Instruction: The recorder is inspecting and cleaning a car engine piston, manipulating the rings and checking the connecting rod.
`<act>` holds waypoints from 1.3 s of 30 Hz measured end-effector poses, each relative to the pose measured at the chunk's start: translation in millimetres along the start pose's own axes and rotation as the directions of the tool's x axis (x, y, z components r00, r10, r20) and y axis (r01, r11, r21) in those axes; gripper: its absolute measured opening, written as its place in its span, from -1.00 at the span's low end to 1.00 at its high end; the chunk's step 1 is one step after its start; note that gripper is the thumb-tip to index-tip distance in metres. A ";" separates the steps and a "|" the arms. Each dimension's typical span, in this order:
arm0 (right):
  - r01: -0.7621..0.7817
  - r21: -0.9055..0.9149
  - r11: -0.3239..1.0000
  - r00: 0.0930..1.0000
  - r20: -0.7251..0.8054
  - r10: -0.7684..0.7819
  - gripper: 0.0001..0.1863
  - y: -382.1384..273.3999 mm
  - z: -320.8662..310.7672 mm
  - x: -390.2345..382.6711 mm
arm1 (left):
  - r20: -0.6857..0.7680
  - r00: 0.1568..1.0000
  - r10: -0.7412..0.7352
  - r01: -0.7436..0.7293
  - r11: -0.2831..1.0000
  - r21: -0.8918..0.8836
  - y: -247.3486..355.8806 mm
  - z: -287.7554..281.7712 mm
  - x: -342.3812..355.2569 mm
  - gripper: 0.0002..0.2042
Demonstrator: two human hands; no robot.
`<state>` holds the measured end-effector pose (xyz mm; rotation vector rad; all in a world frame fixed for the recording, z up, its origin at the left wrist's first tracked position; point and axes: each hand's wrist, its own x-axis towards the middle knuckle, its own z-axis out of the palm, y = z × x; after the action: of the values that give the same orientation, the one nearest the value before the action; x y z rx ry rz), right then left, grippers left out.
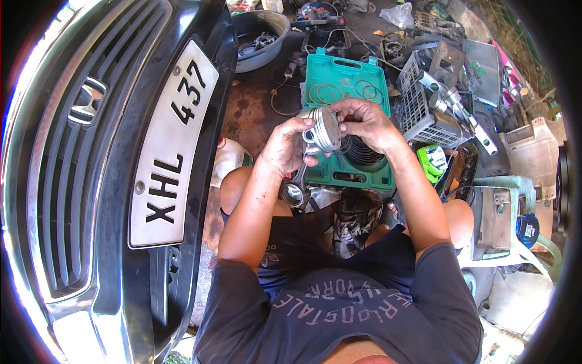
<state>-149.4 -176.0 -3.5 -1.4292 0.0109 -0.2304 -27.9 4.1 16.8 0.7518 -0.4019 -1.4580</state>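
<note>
My left hand [285,145] is wrapped round a silver piston [324,133], held tilted, with a connecting rod [297,188] hanging below it, its large ring end downward. My right hand [367,127] pinches at the right edge of the piston, near its grooved bands; whatever is between those fingertips is too small to make out. Behind and beneath both hands lies an open teal plastic case [321,76], thin rings in its lid and a dark round item [361,155] in its base, partly hidden by my right hand.
A car's black front bumper [212,73] and grille fill the left. Around me are a grey basin [276,42], a white jug [227,164], a grey crate [409,118] of metal parts, a green container [427,164], and a pale plastic chair [503,188]. Scattered tools and parts cover the background.
</note>
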 end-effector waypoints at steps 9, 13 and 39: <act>-0.095 0.332 0.938 0.993 -0.030 0.111 -0.66 11.0 4.3 1.3 | 0.004 1.000 0.013 -0.013 1.000 0.024 0.4 1.2 -0.7 -0.46; -0.107 0.414 0.904 0.992 -0.022 0.128 -0.68 16.2 5.2 3.7 | -0.053 0.998 0.026 -0.019 0.993 0.117 -0.9 3.5 -0.4 -0.49; -0.021 0.225 0.974 0.995 0.104 -0.003 -0.83 -4.1 5.9 0.2 | 0.106 0.988 0.110 -0.123 0.985 0.120 -11.5 2.4 -7.6 -0.34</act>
<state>-148.9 -170.8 1.3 -1.2125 -0.0913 -0.1444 -38.8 11.6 12.3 0.7458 -0.6090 -1.3723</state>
